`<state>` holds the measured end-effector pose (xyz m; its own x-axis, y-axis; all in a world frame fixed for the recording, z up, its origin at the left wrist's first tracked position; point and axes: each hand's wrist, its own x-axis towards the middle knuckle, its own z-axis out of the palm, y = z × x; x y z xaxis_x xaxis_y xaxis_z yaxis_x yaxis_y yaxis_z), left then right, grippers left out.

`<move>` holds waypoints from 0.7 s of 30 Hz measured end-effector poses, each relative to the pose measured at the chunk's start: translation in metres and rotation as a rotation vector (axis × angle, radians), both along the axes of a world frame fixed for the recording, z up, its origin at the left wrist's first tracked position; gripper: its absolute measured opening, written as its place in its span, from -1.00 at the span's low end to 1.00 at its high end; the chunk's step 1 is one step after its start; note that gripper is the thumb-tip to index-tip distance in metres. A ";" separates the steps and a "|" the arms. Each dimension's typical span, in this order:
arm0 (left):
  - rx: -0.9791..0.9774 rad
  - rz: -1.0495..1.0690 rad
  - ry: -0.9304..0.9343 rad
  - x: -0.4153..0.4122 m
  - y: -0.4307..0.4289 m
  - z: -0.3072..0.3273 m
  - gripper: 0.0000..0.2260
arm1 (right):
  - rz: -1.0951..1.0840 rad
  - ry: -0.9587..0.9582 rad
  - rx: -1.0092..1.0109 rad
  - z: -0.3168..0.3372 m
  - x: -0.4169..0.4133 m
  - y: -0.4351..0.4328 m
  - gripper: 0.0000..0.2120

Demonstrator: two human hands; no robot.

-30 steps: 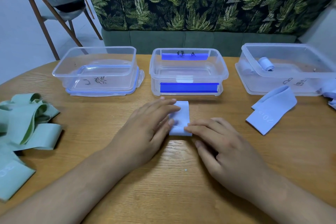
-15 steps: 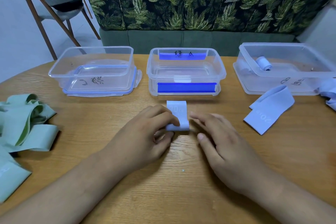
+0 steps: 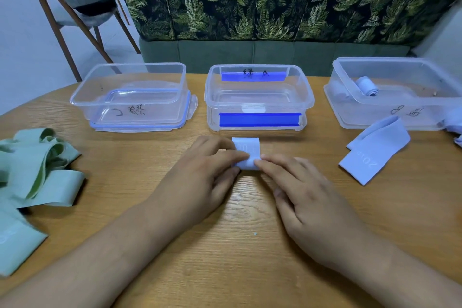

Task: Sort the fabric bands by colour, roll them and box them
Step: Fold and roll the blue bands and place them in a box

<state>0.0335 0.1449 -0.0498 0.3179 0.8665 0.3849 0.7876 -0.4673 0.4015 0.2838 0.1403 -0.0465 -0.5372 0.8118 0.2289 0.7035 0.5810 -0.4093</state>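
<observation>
Rolled further now, the soft pale-blue band (image 3: 246,155) sits pinched in left hand (image 3: 200,180) grip, right hand (image 3: 308,199) pressing it flat-fingered

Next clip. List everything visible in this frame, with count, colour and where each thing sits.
left box: 1, clear, far left, on a blue-edged lid
middle box: 1, clear with blue strips, far centre
right box: 1, clear, far right
rolled band: 1 plainly seen, light blue, inside the right box
half-rolled band: 1, light blue, table centre
folded band: 1, light blue, before the right box
more fabric: light blue, right edge, cut off
green bands: pile, count unclear, table's left edge
table: 1, wood
chair: 1, wooden, back left
sofa: 1, leaf-patterned, behind the table
left hand: pinches the half-rolled band
right hand: fingertips touch the half-rolled band
</observation>
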 end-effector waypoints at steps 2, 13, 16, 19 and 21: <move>-0.009 0.010 0.005 0.001 0.002 0.000 -0.74 | -0.006 -0.023 0.003 -0.001 -0.001 0.002 -0.46; 0.023 0.071 0.032 0.004 0.003 0.000 -0.78 | -0.058 -0.195 0.060 0.005 -0.009 0.023 -0.50; 0.000 0.128 0.049 0.005 0.004 -0.002 -0.68 | -0.098 -0.210 0.082 0.007 -0.017 0.032 -0.52; -0.041 0.166 0.073 0.007 0.005 0.001 -0.61 | -0.142 -0.233 0.089 0.003 -0.023 0.034 -0.50; -0.042 0.166 0.095 0.009 0.005 0.004 -0.60 | -0.155 -0.237 0.070 0.003 -0.025 0.035 -0.47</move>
<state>0.0421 0.1496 -0.0457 0.2022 0.9247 0.3226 0.8878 -0.3121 0.3383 0.2591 0.1753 -0.0439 -0.4528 0.8752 0.1705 0.8576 0.4798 -0.1852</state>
